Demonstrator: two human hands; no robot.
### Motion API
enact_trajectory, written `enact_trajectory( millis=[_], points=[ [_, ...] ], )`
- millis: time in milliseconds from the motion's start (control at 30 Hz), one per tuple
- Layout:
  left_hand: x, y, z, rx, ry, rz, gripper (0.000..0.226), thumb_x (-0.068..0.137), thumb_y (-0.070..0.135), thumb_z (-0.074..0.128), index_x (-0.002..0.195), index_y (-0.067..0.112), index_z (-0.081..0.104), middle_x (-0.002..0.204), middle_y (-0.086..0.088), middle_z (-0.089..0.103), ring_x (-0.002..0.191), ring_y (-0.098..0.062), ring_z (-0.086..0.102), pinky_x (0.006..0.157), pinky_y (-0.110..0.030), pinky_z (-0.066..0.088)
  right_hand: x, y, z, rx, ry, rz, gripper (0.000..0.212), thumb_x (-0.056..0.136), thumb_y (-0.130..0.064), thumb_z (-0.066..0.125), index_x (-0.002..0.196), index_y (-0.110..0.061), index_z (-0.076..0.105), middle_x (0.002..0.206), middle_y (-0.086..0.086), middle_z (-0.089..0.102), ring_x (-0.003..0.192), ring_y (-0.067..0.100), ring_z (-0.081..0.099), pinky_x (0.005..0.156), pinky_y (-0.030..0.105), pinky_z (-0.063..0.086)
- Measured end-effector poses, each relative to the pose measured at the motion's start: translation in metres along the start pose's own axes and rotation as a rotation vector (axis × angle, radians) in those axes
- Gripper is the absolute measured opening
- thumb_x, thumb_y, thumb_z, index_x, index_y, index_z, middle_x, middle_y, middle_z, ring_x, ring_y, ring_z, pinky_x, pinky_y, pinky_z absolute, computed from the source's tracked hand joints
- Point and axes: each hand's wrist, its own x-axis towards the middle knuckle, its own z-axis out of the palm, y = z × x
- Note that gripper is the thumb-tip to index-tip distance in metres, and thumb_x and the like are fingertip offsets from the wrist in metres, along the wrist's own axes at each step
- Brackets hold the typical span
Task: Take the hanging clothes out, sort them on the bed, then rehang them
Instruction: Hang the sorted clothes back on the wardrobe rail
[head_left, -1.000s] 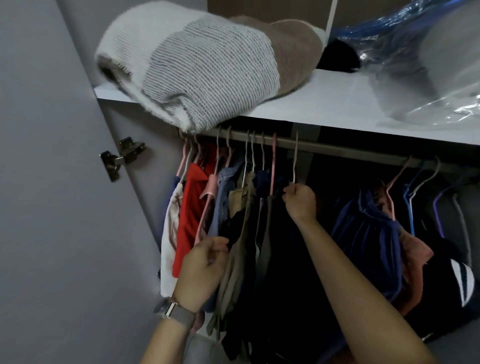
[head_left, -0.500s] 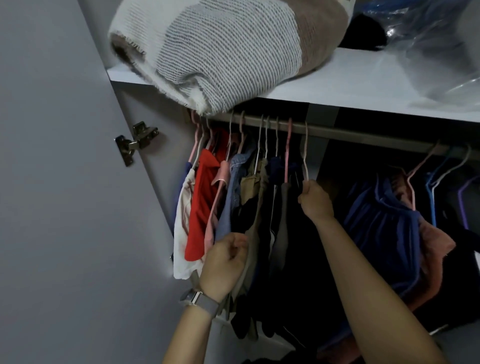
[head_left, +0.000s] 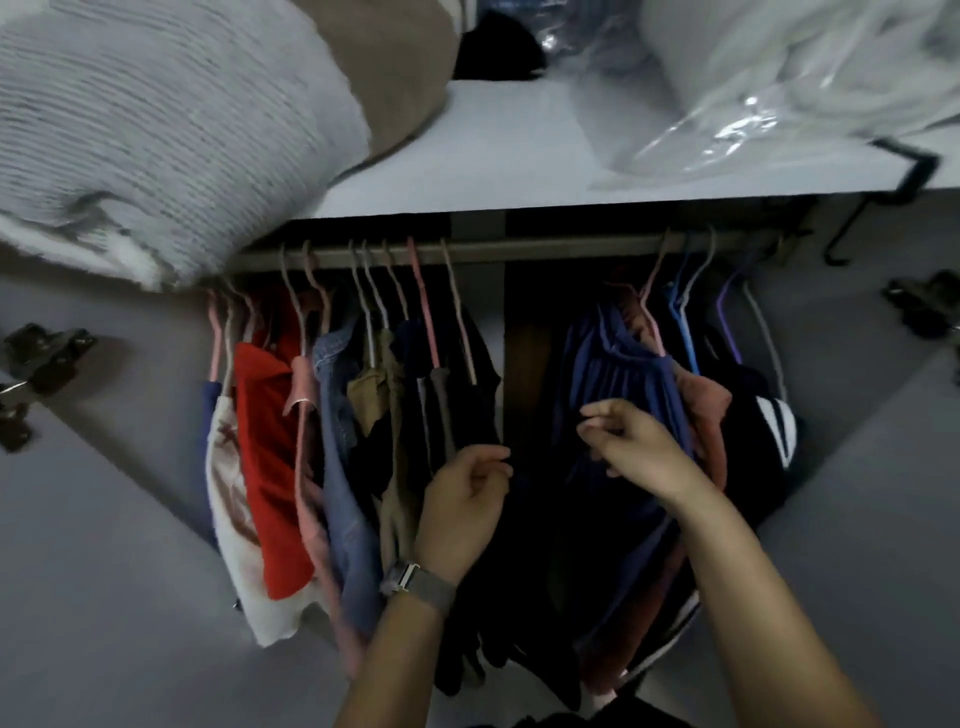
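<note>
1. Rail: runs horizontally under the white shelf and carries 2 groups of hanging clothes on thin hangers.
2. Left group: hangs toward 9 o'clock of the frame centre. It contains a white garment, a red garment, a pink one, a denim piece, a khaki piece and several dark items.
3. Right group: hangs toward 3 o'clock. It contains a navy blue garment, a salmon garment and a black garment with white stripes.
4. A gap separates the 2 groups at the 12 o'clock line.
5. Left hand: fingers loosely curled, fingertips touching the edge of the dark clothes at the right end of the left group. Whether it grips cloth cannot be told. A watch sits on the wrist.
6. Right hand: fingers curled, lying against the navy blue garment; a firm grip cannot be confirmed.
7. The 2 hands are near each other but apart.
8. Shelf contents: a folded striped blanket at 10 o'clock and a clear plastic bag at 2 o'clock.
</note>
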Motion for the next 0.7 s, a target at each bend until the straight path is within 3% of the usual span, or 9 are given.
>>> enact_trajectory(
  millis=[100,200,333,567,700],
  points=[
    [0.014,0.009,0.03,-0.016,-0.126,0.032,0.027,0.091,0.006,0.05,0.093,0.031,0.059,0.089,0.008,0.065,0.077,-0.001,0.063,0.071,-0.013,0.047,-0.03,0.025,-0.041,0.157,0.207,0.037,0.002,0.093,-0.02,0.057,0.095,-0.02,0.057,0.09,-0.001,0.063,0.076,0.014,0.061,0.063,0.025,0.047],
    [0.019,0.018,0.062,0.017,-0.283,0.099,0.029,0.091,0.008,0.049,0.092,0.036,0.058,0.088,0.008,0.065,0.077,-0.004,0.063,0.074,-0.021,0.048,-0.075,0.05,-0.062,0.253,0.422,0.115,0.016,0.092,-0.016,0.059,0.078,-0.019,0.051,0.082,0.006,0.059,0.069,0.017,0.058,0.06,0.027,0.044],
    [0.005,0.03,0.094,0.058,-0.503,0.188,0.029,0.087,0.016,0.05,0.089,0.043,0.059,0.085,0.01,0.065,0.081,-0.016,0.064,0.074,-0.034,0.05,-0.148,0.071,-0.06,0.358,0.633,0.223,0.014,0.093,-0.011,0.056,0.081,-0.017,0.052,0.082,0.005,0.062,0.072,0.019,0.058,0.062,0.029,0.043],
    [-0.058,0.017,0.125,0.094,-0.889,0.243,0.022,0.087,0.015,0.055,0.088,0.036,0.06,0.088,-0.001,0.068,0.084,-0.021,0.065,0.084,-0.037,0.05,-0.276,0.096,0.026,0.55,1.073,0.384,0.01,0.09,-0.008,0.06,0.086,-0.015,0.055,0.085,0.005,0.061,0.072,0.016,0.059,0.06,0.026,0.046],
    [-0.13,0.008,0.146,0.121,-1.098,0.297,0.016,0.074,0.031,0.051,0.085,0.038,0.06,0.081,0.01,0.067,0.081,-0.021,0.065,0.081,-0.038,0.051,-0.358,0.106,0.062,0.606,1.292,0.475,0.007,0.09,-0.01,0.061,0.092,-0.014,0.054,0.087,0.004,0.061,0.075,0.017,0.059,0.063,0.028,0.047]
  ],
)
